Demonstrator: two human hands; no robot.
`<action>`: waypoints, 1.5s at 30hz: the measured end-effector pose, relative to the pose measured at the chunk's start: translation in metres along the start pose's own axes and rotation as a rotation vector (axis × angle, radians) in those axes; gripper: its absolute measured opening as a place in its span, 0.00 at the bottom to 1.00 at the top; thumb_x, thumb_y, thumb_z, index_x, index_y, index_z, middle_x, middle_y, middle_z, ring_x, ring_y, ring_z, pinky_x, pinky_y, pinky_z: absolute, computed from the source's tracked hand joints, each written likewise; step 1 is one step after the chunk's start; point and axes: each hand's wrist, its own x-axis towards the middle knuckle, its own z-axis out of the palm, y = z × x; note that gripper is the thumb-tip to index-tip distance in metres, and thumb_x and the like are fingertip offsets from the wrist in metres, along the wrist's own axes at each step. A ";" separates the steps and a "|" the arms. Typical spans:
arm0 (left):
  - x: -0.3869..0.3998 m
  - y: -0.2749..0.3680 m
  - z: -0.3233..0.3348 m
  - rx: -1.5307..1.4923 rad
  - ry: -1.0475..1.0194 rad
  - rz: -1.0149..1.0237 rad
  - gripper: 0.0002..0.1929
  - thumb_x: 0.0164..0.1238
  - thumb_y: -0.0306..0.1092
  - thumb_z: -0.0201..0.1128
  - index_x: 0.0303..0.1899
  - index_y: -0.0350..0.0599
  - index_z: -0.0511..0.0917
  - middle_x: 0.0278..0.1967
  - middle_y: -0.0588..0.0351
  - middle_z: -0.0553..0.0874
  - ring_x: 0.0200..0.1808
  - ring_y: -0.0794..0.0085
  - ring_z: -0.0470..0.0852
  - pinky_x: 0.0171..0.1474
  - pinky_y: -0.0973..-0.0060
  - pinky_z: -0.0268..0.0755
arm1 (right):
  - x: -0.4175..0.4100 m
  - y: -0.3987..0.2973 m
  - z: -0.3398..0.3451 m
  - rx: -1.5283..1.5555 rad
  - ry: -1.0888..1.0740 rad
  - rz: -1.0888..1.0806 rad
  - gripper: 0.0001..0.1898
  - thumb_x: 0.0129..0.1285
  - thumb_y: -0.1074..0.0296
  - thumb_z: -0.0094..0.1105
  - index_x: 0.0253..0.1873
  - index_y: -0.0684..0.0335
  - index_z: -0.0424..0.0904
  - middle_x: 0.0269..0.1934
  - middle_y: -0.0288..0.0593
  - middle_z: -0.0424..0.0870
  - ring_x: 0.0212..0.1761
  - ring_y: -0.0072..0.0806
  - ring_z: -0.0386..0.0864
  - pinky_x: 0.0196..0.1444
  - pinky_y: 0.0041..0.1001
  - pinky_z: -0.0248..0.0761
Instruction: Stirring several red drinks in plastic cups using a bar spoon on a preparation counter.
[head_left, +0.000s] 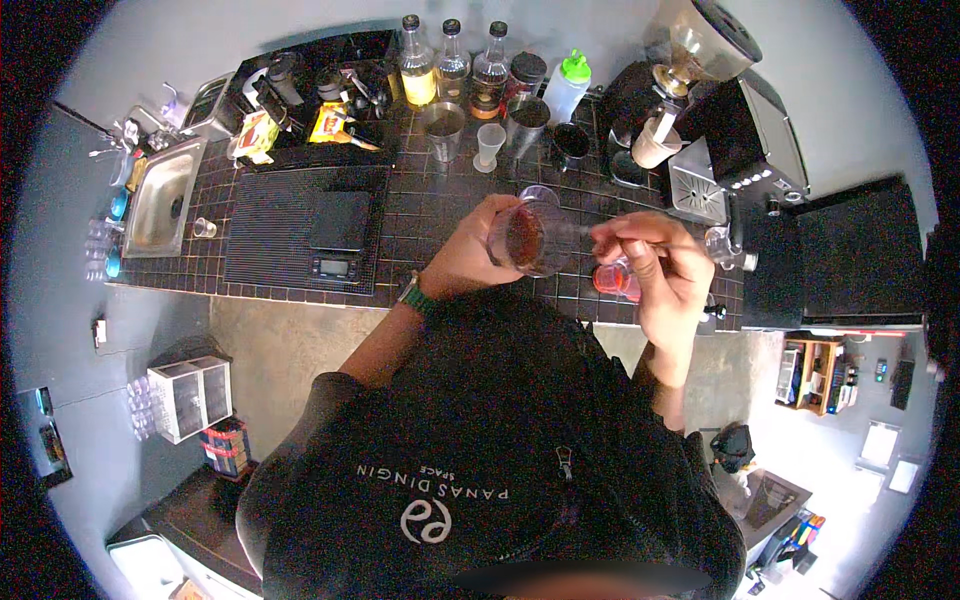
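Note:
My left hand (480, 244), with a green watch at the wrist, is closed around a clear glass (527, 236) holding reddish-brown liquid. To its right my right hand (664, 262) is raised with thumb and fingers pinched together; a thin, blurred utensil seems to run from them towards the glass. Below these fingers a small clear cup with red liquid (613, 278) is on the black tiled counter (442, 187), partly hidden by the hand. Behind the glass lies another clear round rim (539, 196). Farther back are a small frosted measuring cup (490, 144) and metal cups (443, 129).
Left of my hands, a black digital scale (339, 225) rests on a ribbed mat (270, 225), near a steel sink (161, 202). Glass bottles (451, 64) and a green-capped squeeze bottle (568, 90) line the back. A coffee grinder (686, 52) and espresso machine (757, 135) stand right.

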 end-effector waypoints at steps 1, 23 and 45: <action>0.000 -0.001 0.000 -0.001 0.003 0.002 0.46 0.48 0.25 0.82 0.69 0.46 0.64 0.61 0.55 0.79 0.64 0.70 0.78 0.70 0.67 0.69 | -0.003 -0.001 0.003 -0.077 0.067 0.079 0.07 0.75 0.78 0.58 0.51 0.75 0.81 0.45 0.55 0.88 0.39 0.30 0.87 0.44 0.27 0.81; -0.054 -0.142 -0.081 0.371 0.256 -0.205 0.44 0.39 0.38 0.89 0.62 0.42 0.76 0.61 0.53 0.82 0.64 0.61 0.81 0.69 0.65 0.73 | -0.096 0.112 -0.089 0.443 0.932 0.204 0.13 0.81 0.66 0.53 0.60 0.66 0.75 0.52 0.50 0.84 0.47 0.30 0.84 0.51 0.28 0.81; -0.111 -0.094 -0.071 0.315 -0.244 -0.661 0.31 0.69 0.42 0.72 0.66 0.37 0.72 0.64 0.39 0.77 0.69 0.53 0.75 0.73 0.61 0.66 | -0.115 0.121 -0.109 0.452 0.970 0.158 0.13 0.79 0.67 0.56 0.61 0.67 0.76 0.54 0.49 0.84 0.50 0.30 0.84 0.55 0.28 0.81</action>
